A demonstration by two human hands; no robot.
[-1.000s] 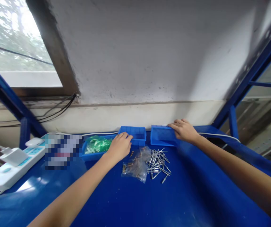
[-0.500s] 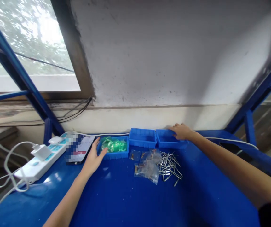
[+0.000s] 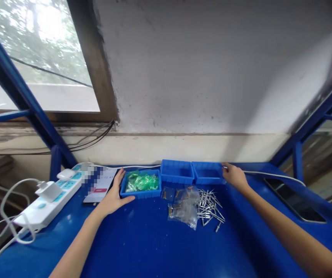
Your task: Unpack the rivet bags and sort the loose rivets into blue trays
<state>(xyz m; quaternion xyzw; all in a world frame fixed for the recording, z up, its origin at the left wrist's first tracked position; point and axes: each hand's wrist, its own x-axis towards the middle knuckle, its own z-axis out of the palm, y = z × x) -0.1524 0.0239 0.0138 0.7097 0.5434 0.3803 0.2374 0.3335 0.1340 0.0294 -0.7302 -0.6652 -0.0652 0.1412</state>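
Note:
My left hand (image 3: 114, 197) rests against the left end of a blue bin (image 3: 143, 194) filled with green-and-clear plastic packets (image 3: 142, 181). Its thumb is stretched out along the front and its fingers run up the left side. At the right end of another blue bin (image 3: 208, 180), my right hand (image 3: 236, 177) has its fingers curled over the edge. Between these two stands a third blue bin (image 3: 177, 179). In front lie clear bags of brass-coloured screws (image 3: 185, 208) and a loose heap of silver pop rivets (image 3: 209, 206).
A white power strip (image 3: 48, 204) with a plugged-in charger (image 3: 49, 191) lies at left, beside a tablet-like device with a lit screen (image 3: 100, 189). A black phone (image 3: 295, 200) lies at right. A white cable runs along the wall behind the bins on the blue table (image 3: 154, 247).
My left hand has gone from the middle bin to the left end of the packet-filled bin. The right-hand bin now sits against the middle one, and my right hand has stayed at its far end.

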